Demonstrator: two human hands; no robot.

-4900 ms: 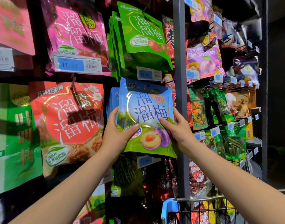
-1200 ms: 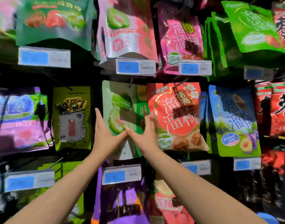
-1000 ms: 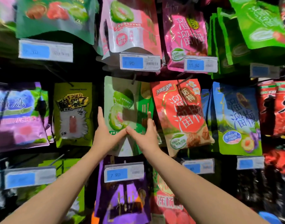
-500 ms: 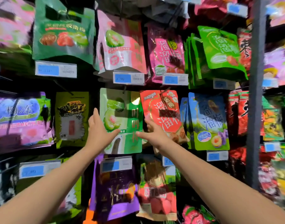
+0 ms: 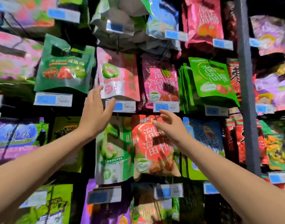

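Two bare forearms rise from the bottom corners. The left hand (image 5: 96, 110), fingers straight and released, reaches the lower left corner of a pink and white bag (image 5: 120, 73) hanging above centre; contact is unclear. The right hand (image 5: 170, 126), fingers loosely spread and grasping nothing, hovers before a red bag (image 5: 148, 147) at centre.

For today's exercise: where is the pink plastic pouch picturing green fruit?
Head view, centre: pink pouch hangs between dark green pouch and magenta pouch, above left hand.

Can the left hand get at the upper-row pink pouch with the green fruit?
Probably yes: the left hand is open, its fingertips right at the lower left corner of the pink pouch, with nothing between them.
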